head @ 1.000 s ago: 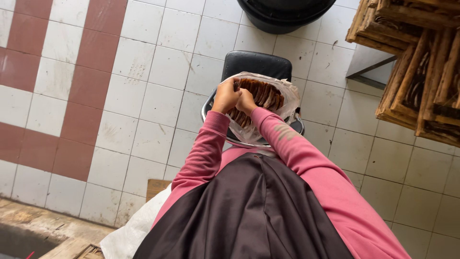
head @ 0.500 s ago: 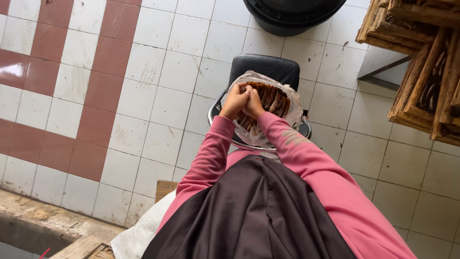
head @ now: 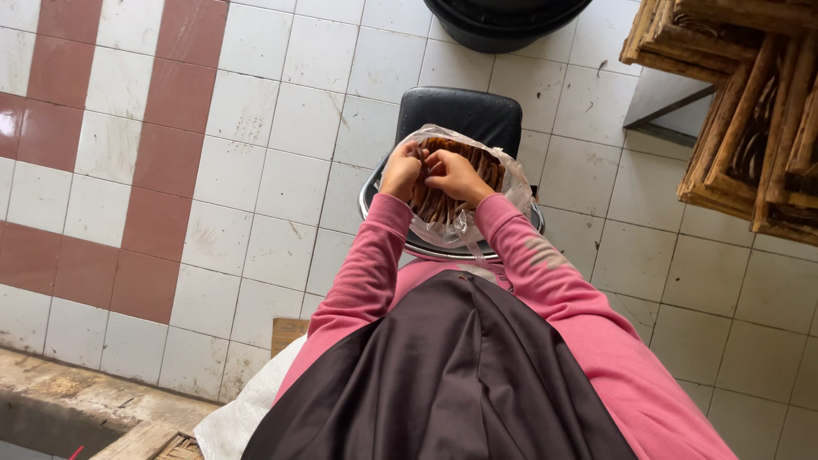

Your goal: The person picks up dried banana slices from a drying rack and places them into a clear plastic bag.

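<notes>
White tiled floor (head: 281, 170) with red-brown tile bands on the left side, dirty grout, a concrete edge at the bottom left. Person in pink long sleeves and a dark brown garment stands over a black stool (head: 464, 111). On the stool sits a round metal basin (head: 371, 198), rim showing left and right of the hands. Inside the basin lies a clear plastic bag (head: 511, 175), mouth open upward, packed with brown stick-like pieces (head: 486, 162) standing side by side. Cannot tell exactly what the sticks are.

Left hand (head: 402, 170) is at the left edge of the bag mouth, fingers curled down into the sticks, gripping or pressing some of them; fingertips hidden among the pieces. Right hand (head: 456, 175) sits just beside it, touching it, fingers bent and close together over the middle of the bundle, seemingly pinching sticks; exact grip hidden. Both hands are inside the bag opening, knuckles up.

Top centre: black round tub (head: 503, 21), partly cut off, well apart from the stool. Right side: stack of wooden frames (head: 750, 111), tilted, with dark contents between slats. Bottom left near the person: a piece of cardboard (head: 288, 332) on the floor and a white sack (head: 243, 422) beside it.
</notes>
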